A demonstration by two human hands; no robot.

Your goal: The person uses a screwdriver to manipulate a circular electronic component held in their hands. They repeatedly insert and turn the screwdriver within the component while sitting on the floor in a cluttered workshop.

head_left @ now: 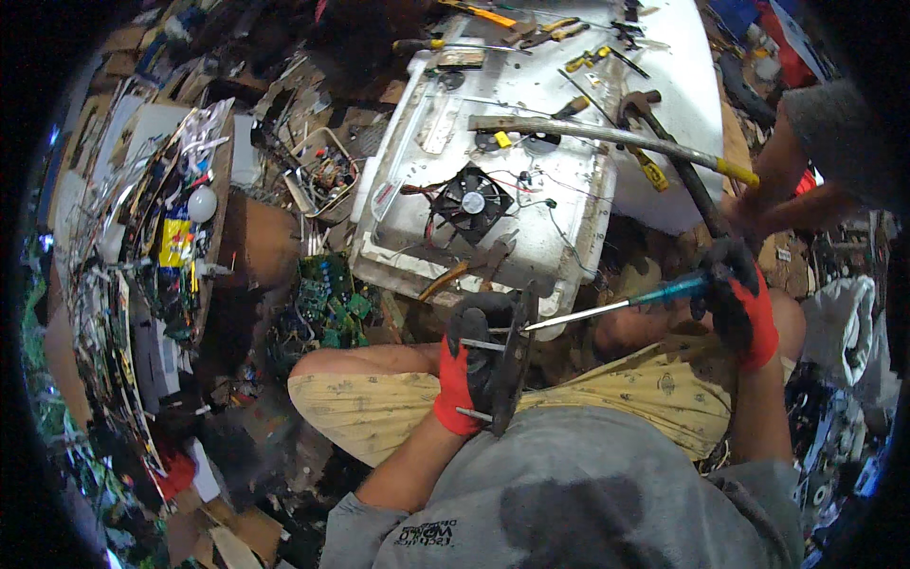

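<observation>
My left hand (471,365), in a black and red glove, is closed around a dark flat plate (517,365) with several metal posts sticking out of it. My right hand (742,308), gloved the same way, grips a screwdriver (671,287) with a teal handle. Its shaft points left, and the tip meets the plate or lies just in front of it. A hammer (678,156) has its handle end at the top of my right hand; whether my fingers hold it too, I cannot tell.
Ahead lies a white panel (393,242) bearing a black fan (471,204) with wires, pliers (488,261), a long metal bar (607,133) and several screwdrivers. Green circuit boards (327,294) and a scrap heap (161,256) sit left. Another person's bare limb (815,213) is at right.
</observation>
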